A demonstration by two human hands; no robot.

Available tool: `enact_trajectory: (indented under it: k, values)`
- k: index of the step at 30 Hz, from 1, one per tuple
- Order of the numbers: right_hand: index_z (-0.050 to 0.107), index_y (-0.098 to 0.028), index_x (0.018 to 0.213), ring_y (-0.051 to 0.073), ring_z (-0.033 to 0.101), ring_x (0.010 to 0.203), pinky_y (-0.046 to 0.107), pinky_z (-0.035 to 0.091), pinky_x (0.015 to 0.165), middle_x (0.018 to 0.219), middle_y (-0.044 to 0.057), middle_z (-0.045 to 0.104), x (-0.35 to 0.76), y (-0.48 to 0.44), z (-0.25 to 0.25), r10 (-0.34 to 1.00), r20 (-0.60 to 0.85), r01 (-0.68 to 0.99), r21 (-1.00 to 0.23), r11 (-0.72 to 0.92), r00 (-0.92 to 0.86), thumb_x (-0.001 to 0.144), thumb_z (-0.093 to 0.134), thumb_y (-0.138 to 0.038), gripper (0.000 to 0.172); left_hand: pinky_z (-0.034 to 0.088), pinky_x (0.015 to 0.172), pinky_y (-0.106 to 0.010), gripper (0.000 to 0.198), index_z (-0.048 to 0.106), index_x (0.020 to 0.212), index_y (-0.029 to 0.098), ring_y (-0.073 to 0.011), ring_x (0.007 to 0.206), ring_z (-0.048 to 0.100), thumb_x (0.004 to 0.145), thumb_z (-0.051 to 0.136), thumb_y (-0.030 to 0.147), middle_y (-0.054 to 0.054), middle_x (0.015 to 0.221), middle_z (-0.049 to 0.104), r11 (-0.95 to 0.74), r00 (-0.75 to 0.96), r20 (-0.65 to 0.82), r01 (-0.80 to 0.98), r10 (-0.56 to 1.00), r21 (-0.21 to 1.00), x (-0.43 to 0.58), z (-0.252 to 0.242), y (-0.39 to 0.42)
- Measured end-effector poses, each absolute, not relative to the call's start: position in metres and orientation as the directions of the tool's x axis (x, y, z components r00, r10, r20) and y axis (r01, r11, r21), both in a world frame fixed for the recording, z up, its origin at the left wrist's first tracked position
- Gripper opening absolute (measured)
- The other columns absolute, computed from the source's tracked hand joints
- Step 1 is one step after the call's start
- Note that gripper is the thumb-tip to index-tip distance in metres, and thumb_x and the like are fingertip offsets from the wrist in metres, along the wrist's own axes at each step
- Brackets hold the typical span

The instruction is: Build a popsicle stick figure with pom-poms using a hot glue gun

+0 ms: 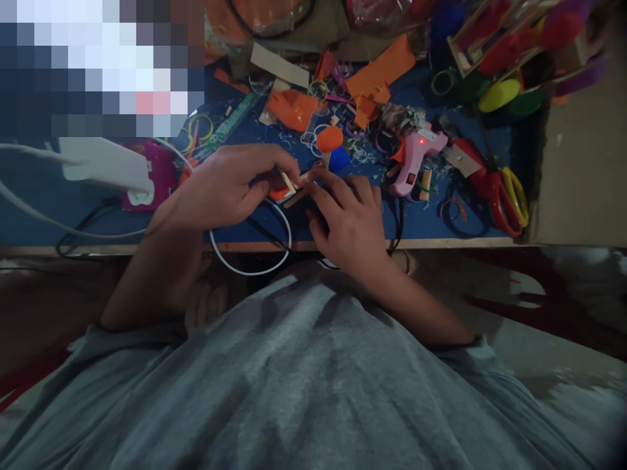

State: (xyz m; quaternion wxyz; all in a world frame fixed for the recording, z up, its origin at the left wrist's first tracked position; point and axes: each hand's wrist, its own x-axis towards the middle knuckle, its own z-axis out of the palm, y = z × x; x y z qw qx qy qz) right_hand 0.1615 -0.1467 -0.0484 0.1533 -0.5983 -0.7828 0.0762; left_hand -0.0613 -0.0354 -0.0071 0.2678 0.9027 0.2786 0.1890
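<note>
My left hand point(235, 186) is closed, its thumb and fingertips pinching a small piece of wooden craft sticks point(288, 183) with an orange part point(279, 194) beside the fingers. From the other side, my right hand point(349, 212) bends its fingers onto the same piece, their tips close to those of my left hand. The piece's full shape is hidden by the fingers. Just behind my right fingers stands an orange oval point(329, 139) on a short wooden stick, with a blue piece point(339, 158) at its foot.
A pink glue gun point(416, 156) with a lit red light lies to the right. Beyond it are red and yellow-handled scissors point(509, 199) and a cardboard box point(578, 170). Orange scraps point(382, 68) litter the blue tabletop. A white plug point(105, 166) and looping white cable point(251, 273) are left.
</note>
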Motion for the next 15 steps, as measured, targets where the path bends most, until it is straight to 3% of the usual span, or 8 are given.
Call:
enact_trajectory:
  k: [6, 11, 15]
  values:
    - [0.054, -0.028, 0.163, 0.039, 0.050, 0.140, 0.060, 0.046, 0.111, 0.172, 0.010, 0.054, 0.1629, -0.1468, -0.0520, 0.952, 0.153, 0.891, -0.338, 0.302, -0.264, 0.107, 0.050, -0.024, 0.057, 0.062, 0.089, -0.028, 0.040, 0.074, 0.120, 0.025, -0.0157, 0.102, 0.080, 0.092, 0.052, 0.006, -0.001, 0.116, 0.083, -0.698, 0.763, 0.180, 0.433, 0.621, 0.570, -0.0613, -0.0084, -0.0351]
    - [0.051, -0.033, 0.165, 0.040, 0.050, 0.143, 0.060, 0.048, 0.111, 0.175, 0.007, 0.050, 0.1637, -0.1455, -0.0538, 0.949, 0.133, 0.876, -0.365, 0.314, -0.285, 0.105, 0.055, -0.022, 0.061, 0.062, 0.084, -0.027, 0.049, 0.074, 0.119, 0.025, -0.0139, 0.093, 0.079, 0.082, 0.055, 0.001, 0.003, 0.112, 0.084, -0.733, 0.766, 0.263, 0.362, 0.586, 0.576, -0.0618, -0.0131, -0.0317]
    - [0.046, -0.034, 0.169, 0.042, 0.049, 0.144, 0.062, 0.049, 0.111, 0.175, 0.008, 0.051, 0.1633, -0.1434, -0.0531, 0.947, 0.088, 0.871, -0.373, 0.319, -0.309, 0.105, 0.057, -0.023, 0.067, 0.063, 0.082, -0.027, 0.051, 0.075, 0.122, 0.026, -0.0136, 0.090, 0.080, 0.083, 0.055, 0.000, 0.004, 0.112, 0.084, -0.719, 0.751, 0.241, 0.408, 0.615, 0.562, -0.0610, -0.0114, -0.0334]
